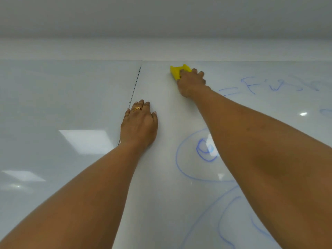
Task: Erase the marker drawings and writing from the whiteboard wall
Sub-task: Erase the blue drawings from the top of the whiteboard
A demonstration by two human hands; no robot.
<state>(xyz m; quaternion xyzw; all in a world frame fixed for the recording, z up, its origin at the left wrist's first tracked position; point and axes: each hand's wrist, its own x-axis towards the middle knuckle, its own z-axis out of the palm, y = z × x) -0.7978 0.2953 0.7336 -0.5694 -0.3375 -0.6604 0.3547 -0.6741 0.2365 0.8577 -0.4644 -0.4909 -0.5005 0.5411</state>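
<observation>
The whiteboard wall fills pretty much the whole view, glossy white panels with a thin dark seam running up between two of them. Ceiling light reflections show up as bright patches on the left panel.

The blue marker drawing sits on the right panel, low down. It's a big loopy outline with a smaller scribbled circle inside it and more curvy lines below, and the right forearm covers part of it. Higher up and off to the right there's faint blue writing, too blurry to read.

The left hand lies flat on the board just right of the seam, fingers straight and together, holding nothing, just pressed against the surface. The right hand reaches up near the top edge of the board, fingers curled over a yellow eraser and holding it against the surface, up and left of the writing and well above the drawing.

Smallest bit: a gold ring on one of the left hand's fingers.
</observation>
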